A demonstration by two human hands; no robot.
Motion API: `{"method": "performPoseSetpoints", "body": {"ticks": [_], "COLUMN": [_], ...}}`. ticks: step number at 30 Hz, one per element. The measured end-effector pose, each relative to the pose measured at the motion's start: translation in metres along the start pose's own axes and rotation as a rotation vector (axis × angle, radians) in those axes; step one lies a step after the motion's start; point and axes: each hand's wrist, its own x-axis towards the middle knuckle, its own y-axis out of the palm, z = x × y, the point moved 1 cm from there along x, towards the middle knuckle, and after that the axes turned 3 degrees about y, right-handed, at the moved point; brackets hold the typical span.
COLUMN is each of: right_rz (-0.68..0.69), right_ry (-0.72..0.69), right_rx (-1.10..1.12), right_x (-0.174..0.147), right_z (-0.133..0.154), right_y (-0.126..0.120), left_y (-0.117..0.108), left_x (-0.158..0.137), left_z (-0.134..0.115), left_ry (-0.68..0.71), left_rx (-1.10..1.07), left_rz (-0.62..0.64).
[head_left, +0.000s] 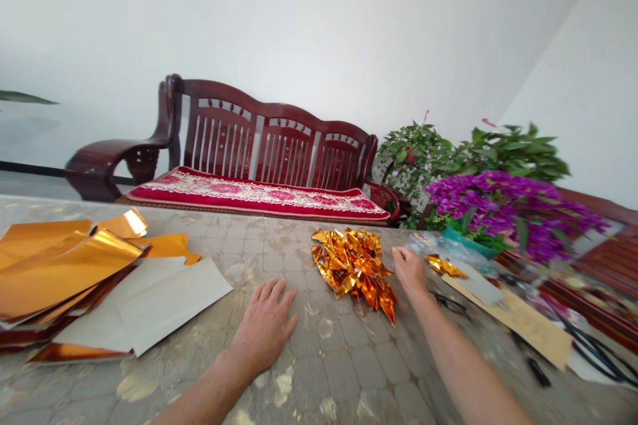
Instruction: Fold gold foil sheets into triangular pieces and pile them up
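Observation:
My left hand (266, 319) lies flat, palm down, on the patterned tablecloth (349, 378), fingers stretched out and nothing in them. To its right, a heap of folded gold foil pieces (353, 265) rests on the cloth, shiny and pointed. Just beyond the heap's right side is my right hand (409, 268), its fingers curled closed; whatever they may hold is hidden. One separate gold foil piece (445, 266) lies right of that hand. On the left is a loose stack of gold foil sheets (64, 265), some showing a grey-white back (169, 309).
At the right edge of the table are a tan cardboard strip (523, 325), black glasses (451, 303), a black cable (593, 345) and clear plastic. Purple flowers (513, 209) stand behind them. A dark wooden bench (279, 139) with a red cushion (259, 196) lies past the far edge.

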Motion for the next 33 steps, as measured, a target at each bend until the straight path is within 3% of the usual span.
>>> {"method": "performPoseSetpoints", "body": {"ticks": [6, 11, 17, 21, 24, 27, 30, 33], "right_rz": [-0.024, 0.089, 0.169, 0.125, -0.068, -0.261, -0.197, 0.044], "right_ry": [0.117, 0.201, 0.052, 0.01, -0.03, -0.185, -0.386, -0.512], "right_rx": [-0.121, -0.353, -0.299, -0.257, -0.115, 0.255, 0.546, 0.753], "right_x": [-0.027, -0.033, -0.039, -0.047, -0.057, -0.081, -0.121, -0.164], "right_z": [-0.055, -0.097, -0.095, -0.086, -0.07, -0.028, 0.034, 0.096], "right_y": [-0.011, -0.01, -0.007, -0.016, -0.031, -0.045, -0.048, -0.038], "left_y": [0.001, 0.0, -0.002, -0.003, -0.003, -0.003, -0.005, -0.007], "left_x": [0.001, 0.0, -0.001, -0.001, -0.001, -0.002, -0.002, -0.002], "left_z": [0.001, 0.0, 0.0, 0.001, 0.001, 0.001, 0.001, 0.0], "left_ry": [0.014, 0.019, 0.018, 0.018, 0.017, 0.007, 0.015, 0.05], "left_rx": [0.018, 0.022, 0.018, 0.001, -0.015, -0.028, -0.027, -0.03], "left_rz": [-0.002, -0.003, 0.015, 0.021, 0.019, 0.014, 0.013, 0.021]}}
